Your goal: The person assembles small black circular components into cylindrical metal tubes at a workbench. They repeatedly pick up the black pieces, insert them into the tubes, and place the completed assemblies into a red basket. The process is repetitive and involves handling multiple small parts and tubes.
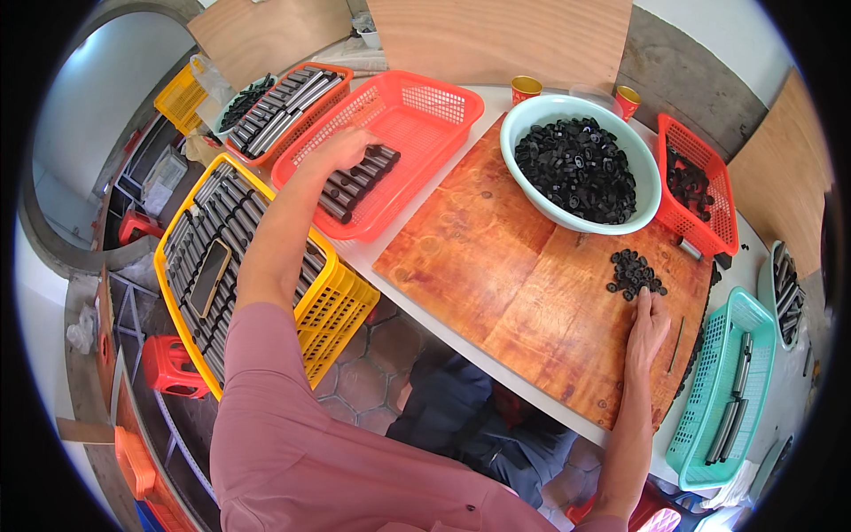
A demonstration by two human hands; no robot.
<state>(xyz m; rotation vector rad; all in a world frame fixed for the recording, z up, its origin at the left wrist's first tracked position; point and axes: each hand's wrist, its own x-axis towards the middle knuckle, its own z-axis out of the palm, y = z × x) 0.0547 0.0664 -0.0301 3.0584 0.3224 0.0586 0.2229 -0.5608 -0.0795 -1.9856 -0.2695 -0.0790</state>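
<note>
My left hand (346,148) reaches into the large red basket (425,133), its fingers curled at the end of a row of grey tubes with black ends (355,183). The fingers partly hide the tube they are on. Over the wooden board (496,266), my right hand (650,326) has its thumb and forefinger together at the near edge of a small heap of black rings (631,270). A ring shows right at the fingertips. Behind the heap stands a pale blue basin (523,177) full of small black parts.
Left of me, a yellow crate (310,332) holds many tubes, with a phone (210,277) on top. An orange-red basket (266,158) of tubes stands beyond it. To the right are a red basket (727,222) of black parts, a green basket (683,452) with several tubes and a thin rod (676,344).
</note>
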